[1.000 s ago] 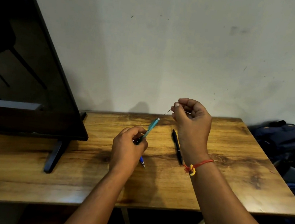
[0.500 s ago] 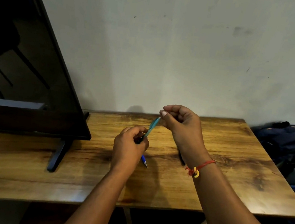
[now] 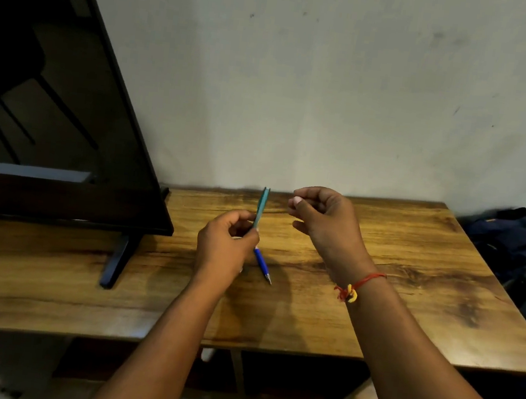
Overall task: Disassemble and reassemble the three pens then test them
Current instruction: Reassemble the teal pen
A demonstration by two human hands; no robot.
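My left hand (image 3: 226, 248) grips the lower end of a teal pen barrel (image 3: 261, 207), which stands almost upright above the table. Just below that hand, a blue pen (image 3: 262, 263) lies on the wooden table (image 3: 410, 283) with its metal tip pointing toward me. My right hand (image 3: 322, 220) hovers to the right of the barrel's top, apart from it. Its fingers are curled with the thumb against the forefinger, and I see nothing between them. The black pen is hidden behind my right hand and forearm.
A large dark television (image 3: 48, 126) on a black foot (image 3: 118, 258) fills the table's left part. A plain wall runs along the back edge. A dark blue bag (image 3: 515, 237) lies off the table's right side. Open shelves sit below the tabletop.
My right hand brought the thin refill to the barrel's top, then drew away to the right without it. My left hand tilted the teal barrel more upright.
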